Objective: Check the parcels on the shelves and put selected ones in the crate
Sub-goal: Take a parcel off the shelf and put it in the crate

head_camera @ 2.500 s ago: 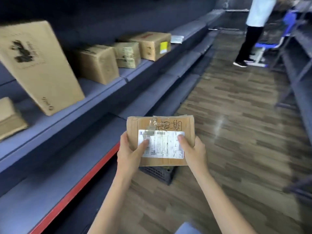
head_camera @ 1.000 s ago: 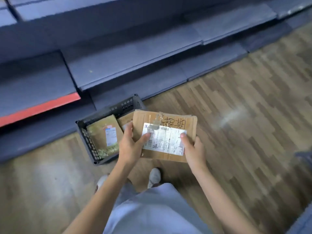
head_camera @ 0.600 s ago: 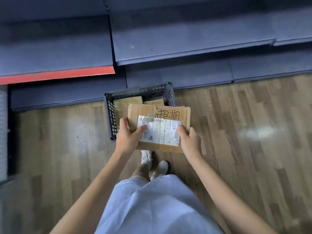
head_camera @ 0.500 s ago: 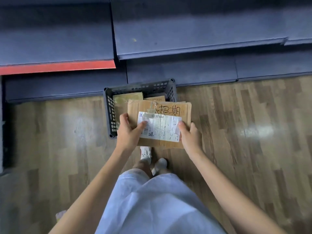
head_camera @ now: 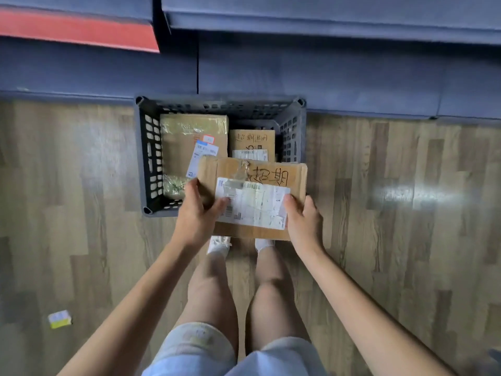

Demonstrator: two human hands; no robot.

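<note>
Above the person's legs, the left hand (head_camera: 195,213) and right hand (head_camera: 304,219) clamp their fingers on opposite edges of a labelled parcel (head_camera: 254,197), held flat over the near rim of the crate (head_camera: 143,158), which holds two boxes (head_camera: 189,137) and stands on the floor against the shelf (head_camera: 325,71).

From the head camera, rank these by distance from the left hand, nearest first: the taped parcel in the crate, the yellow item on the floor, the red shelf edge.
Measured from the left hand:
1. Taped parcel, in the crate's left half, just above the hand.
2. Yellow item, on the floor, lower left.
3. Red shelf edge, top left, the farthest.
</note>
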